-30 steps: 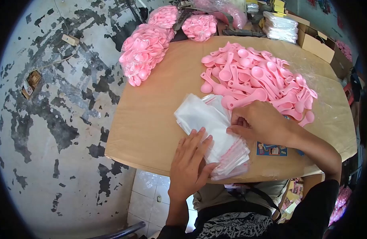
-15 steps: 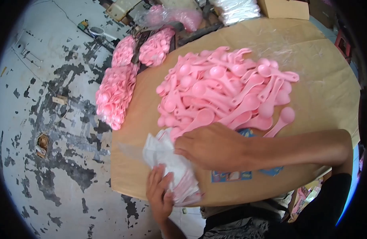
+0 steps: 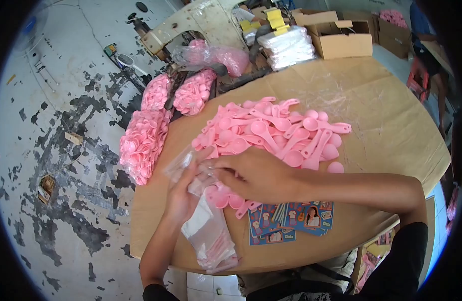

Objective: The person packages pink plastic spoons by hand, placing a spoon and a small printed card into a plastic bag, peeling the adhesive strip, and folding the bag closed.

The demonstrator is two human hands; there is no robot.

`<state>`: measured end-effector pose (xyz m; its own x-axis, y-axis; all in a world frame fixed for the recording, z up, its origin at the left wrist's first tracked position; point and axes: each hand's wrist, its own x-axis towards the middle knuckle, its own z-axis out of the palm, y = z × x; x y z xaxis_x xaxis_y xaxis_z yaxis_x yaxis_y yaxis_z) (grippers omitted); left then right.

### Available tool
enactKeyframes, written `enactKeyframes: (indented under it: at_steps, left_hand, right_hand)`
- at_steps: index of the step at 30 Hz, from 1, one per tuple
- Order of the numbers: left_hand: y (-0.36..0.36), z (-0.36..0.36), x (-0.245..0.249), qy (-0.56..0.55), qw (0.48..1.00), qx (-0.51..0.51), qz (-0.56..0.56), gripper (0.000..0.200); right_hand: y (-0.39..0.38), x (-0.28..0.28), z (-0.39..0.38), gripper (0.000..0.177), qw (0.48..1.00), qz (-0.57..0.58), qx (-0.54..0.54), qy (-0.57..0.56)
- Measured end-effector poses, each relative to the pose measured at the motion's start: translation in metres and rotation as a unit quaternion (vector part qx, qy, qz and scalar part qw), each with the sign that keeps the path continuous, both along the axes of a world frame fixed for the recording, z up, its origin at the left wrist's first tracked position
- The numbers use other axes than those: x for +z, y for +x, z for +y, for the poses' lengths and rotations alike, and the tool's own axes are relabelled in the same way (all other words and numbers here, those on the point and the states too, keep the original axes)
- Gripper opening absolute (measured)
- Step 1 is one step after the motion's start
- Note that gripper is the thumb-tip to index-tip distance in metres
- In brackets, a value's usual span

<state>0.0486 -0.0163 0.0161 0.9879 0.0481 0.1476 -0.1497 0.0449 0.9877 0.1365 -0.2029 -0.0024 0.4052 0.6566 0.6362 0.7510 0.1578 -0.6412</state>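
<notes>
My left hand (image 3: 181,193) and my right hand (image 3: 253,173) come together at the front of a heap of pink plastic spoons (image 3: 271,128). Between them is a thin clear plastic bag (image 3: 178,165), gripped by the fingers of both. Part of the bag is hidden behind the fingers. Below my hands, a stack of clear bags with white paper (image 3: 213,236) lies near the table's front edge. Several pink spoons (image 3: 226,197) stick out beneath my right hand. To the right of the stack lie printed blue cards (image 3: 291,220), partly overlapping.
Filled bags of pink spoons (image 3: 144,145) lie along the table's left edge. At the back are a machine (image 3: 190,25), a pile of clear bags (image 3: 287,47) and a cardboard box (image 3: 344,45). Another person (image 3: 431,55) is at the far right.
My left hand has moved up from the bag stack to meet my right hand, and a clear bag is now between them. The blue cards are more exposed, and the view has tilted up.
</notes>
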Motion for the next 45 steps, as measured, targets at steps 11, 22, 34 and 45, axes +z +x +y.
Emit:
enactKeyframes:
  at_steps: [11, 22, 34, 45]
  left_hand:
    - [0.010, 0.027, -0.030, -0.071, 0.995, 0.074, -0.016, 0.045]
    - [-0.002, 0.019, -0.027, -0.171, 0.984, 0.033, -0.036, 0.039]
    - [-0.007, 0.013, -0.032, -0.114, 0.992, 0.036, -0.035, 0.039]
    - [-0.006, 0.019, -0.026, -0.186, 0.981, 0.015, -0.043, 0.043]
  right_hand:
    - [0.011, 0.044, -0.047, 0.029, 0.893, -0.086, -0.001, -0.441]
    - [-0.059, 0.015, -0.099, 0.037, 0.910, 0.029, -0.174, -0.374]
    - [-0.037, 0.018, -0.072, 0.017, 0.947, 0.085, -0.243, -0.194]
    - [-0.008, 0.024, 0.006, 0.017, 0.978, 0.019, -0.155, -0.139]
